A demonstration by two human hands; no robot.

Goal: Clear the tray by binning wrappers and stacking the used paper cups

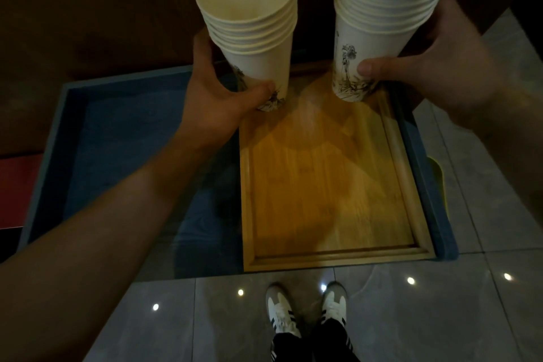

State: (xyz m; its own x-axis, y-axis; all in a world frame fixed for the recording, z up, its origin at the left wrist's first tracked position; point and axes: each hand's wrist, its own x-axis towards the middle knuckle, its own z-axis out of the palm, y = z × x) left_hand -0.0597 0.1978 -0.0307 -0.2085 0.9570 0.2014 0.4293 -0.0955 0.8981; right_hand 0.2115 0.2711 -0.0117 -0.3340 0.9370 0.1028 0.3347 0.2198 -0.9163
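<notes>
- Showing two nested stacks of paper cups, left stack (252, 29) and right stack (388, 15), both held above the tray (323, 185).
- Left hand (217, 91) wraps the left stack's base; right hand (417, 67) wraps the right stack's.
- Cups: probably light and easily crushed; best held low, gently.
- Tray sits on a blue table (123, 132); no wrappers visible.
</notes>
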